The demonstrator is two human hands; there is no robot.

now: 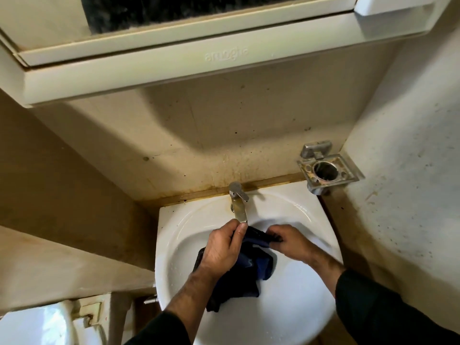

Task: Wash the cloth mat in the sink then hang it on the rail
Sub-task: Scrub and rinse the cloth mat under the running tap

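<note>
Cloth mat (251, 265) hangs bunched over the white sink (293, 290), right under the tap (239, 207). Your left hand (221, 250) and right hand (288, 241) both grip it — rub the folds together, and keep it low so water stays inside.

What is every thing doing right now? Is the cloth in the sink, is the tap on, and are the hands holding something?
Dark blue cloth mat: bunched up, held over the basin under the spout.
White ceramic sink: some droplets show; drain hidden.
Chrome lever tap: running water cannot be told.
Left hand: grips the mat.
Right hand: pinches the mat's upper edge.
Metal wall tumbler holder: ring holds no cup.
</note>
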